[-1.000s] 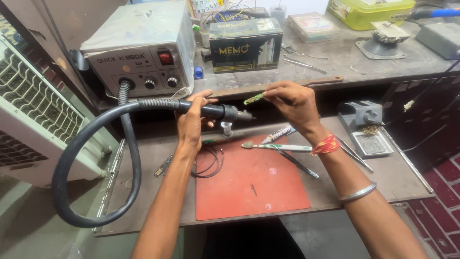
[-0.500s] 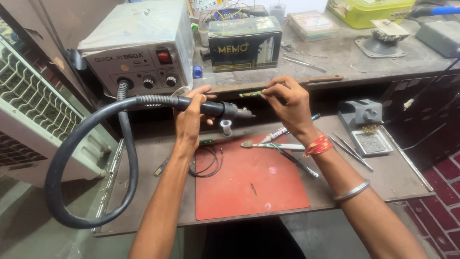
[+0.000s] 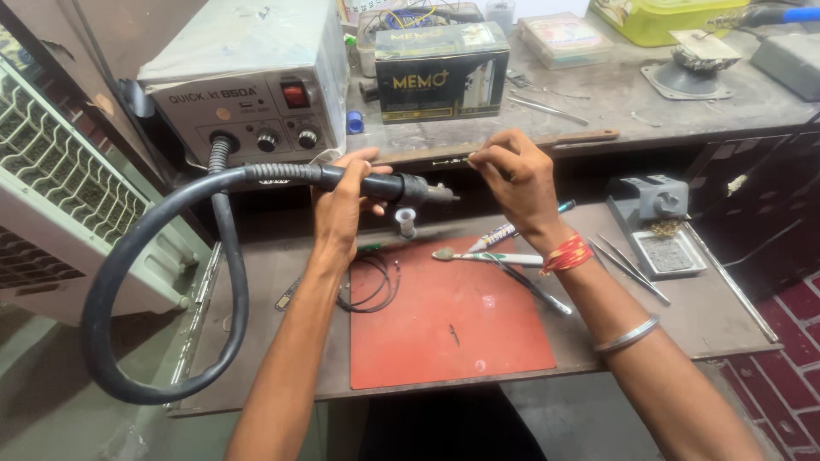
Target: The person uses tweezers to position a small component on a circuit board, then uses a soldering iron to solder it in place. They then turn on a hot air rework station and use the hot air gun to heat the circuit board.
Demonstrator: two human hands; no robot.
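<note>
the left hand (image 3: 342,205) is clenched around the black hot-air handpiece (image 3: 384,186), its nozzle aimed right at a small thin part (image 3: 451,160) pinched in the right hand (image 3: 512,175) fingertips, both above the red mat (image 3: 444,316) near the grey station (image 3: 248,85).

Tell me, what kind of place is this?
Probably an electronics repair bench. A grey hot-air station feeds the hose handpiece in the left hand, beside tweezers and a red work mat.

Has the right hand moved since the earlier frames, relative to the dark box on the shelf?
Yes. The right hand has risen toward the dark box.
</note>
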